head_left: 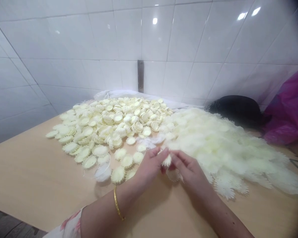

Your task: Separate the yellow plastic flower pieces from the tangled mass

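Note:
Between my two hands is a small pale-yellow piece with a scalloped, petal-like edge (167,161). My left hand (150,165) pinches it from the left with thumb and fingers. My right hand (188,167) grips its other side, fingertips pressed close together. Just under the right fingers a thin, see-through round piece (173,175) shows, partly hidden. To the left of my hands lie several loose scalloped cups (127,161) and a clear round dish (103,172). Right of them spreads a heap of flat, sheer flower-shaped pieces (221,148).
A large pile of pale-yellow fluted cups (119,119) covers the back of the wooden table (27,178). White cloth or plastic (114,94) lies behind it. A black object (235,110) and a magenta plastic bag (288,105) stand at the right, before the tiled wall (89,36).

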Available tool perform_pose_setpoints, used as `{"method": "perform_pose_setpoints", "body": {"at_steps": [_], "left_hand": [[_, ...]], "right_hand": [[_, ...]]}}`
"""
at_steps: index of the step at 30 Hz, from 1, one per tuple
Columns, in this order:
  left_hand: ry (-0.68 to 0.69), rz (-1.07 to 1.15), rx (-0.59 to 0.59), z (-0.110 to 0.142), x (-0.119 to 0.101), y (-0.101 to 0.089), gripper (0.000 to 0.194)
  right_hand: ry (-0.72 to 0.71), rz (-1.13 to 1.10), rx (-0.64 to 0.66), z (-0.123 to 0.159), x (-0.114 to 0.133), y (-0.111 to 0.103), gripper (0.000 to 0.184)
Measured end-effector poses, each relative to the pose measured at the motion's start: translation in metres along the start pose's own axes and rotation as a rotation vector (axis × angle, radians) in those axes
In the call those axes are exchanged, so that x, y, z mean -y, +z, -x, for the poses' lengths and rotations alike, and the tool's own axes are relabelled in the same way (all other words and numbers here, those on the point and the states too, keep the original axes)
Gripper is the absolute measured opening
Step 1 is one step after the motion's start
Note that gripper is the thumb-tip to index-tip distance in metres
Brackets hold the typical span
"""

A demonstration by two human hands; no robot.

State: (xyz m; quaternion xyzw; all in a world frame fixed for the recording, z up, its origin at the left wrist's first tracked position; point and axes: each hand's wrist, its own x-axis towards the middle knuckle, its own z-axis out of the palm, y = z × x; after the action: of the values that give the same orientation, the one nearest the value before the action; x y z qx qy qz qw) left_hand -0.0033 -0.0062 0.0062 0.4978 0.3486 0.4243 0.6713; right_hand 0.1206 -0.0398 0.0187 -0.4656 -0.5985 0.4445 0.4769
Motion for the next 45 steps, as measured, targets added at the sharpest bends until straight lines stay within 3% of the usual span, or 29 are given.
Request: {"method": "perform_pose_setpoints", "body": {"at_steps": [6,9,12,17,20,25,30,32,35,40,42,45], "left_hand": [[-0.068,0.052,-0.052,-0.001,0.002,0.001,0.04],[-0.121,0.171,-0.022,-0.003,0.002,0.003,0.042],[-0.157,0.302,0.026,-0.003,-0.002,0.004,0.034],[-0.207,0.258,-0.106,-0.003,-0.005,0.002,0.029],[-0.171,0.188,-0.123,-0.004,-0.003,0.0,0.028],[-0.11,0.138,-0.083,-0.002,0.0,0.003,0.028],[-0.099,0.173,-0.1,0.0,0.001,0.004,0.028],[-0.104,0.188,-0.065,-0.001,0.002,0.003,0.031],[-0.136,0.24,0.013,-0.003,0.002,0.002,0.036],[-0.172,0.287,0.006,-0.005,-0.001,0.001,0.023],[-0.147,0.271,-0.011,-0.005,-0.001,0.001,0.023],[-0.159,0.3,0.004,-0.004,-0.002,0.002,0.026]], "right_hand": [[0.076,-0.167,0.024,0.001,-0.006,0.006,0.026],[0.103,-0.195,-0.088,0.0,-0.011,0.007,0.023],[0.094,-0.191,-0.216,-0.002,-0.013,0.005,0.022],[0.052,-0.012,-0.292,-0.001,-0.013,0.002,0.022],[0.004,0.135,-0.334,-0.001,-0.014,0.001,0.025],[-0.031,0.121,-0.29,-0.002,-0.013,0.0,0.024],[-0.009,-0.044,-0.078,0.001,-0.008,0.004,0.023],[-0.016,-0.082,-0.056,0.002,-0.006,0.006,0.021],[-0.009,-0.043,-0.107,0.002,-0.008,0.004,0.018],[-0.124,0.339,-0.305,0.0,-0.013,-0.003,0.016],[-0.171,0.436,-0.296,0.0,-0.013,-0.004,0.015],[-0.135,0.386,-0.268,-0.001,-0.011,-0.004,0.015]]}}
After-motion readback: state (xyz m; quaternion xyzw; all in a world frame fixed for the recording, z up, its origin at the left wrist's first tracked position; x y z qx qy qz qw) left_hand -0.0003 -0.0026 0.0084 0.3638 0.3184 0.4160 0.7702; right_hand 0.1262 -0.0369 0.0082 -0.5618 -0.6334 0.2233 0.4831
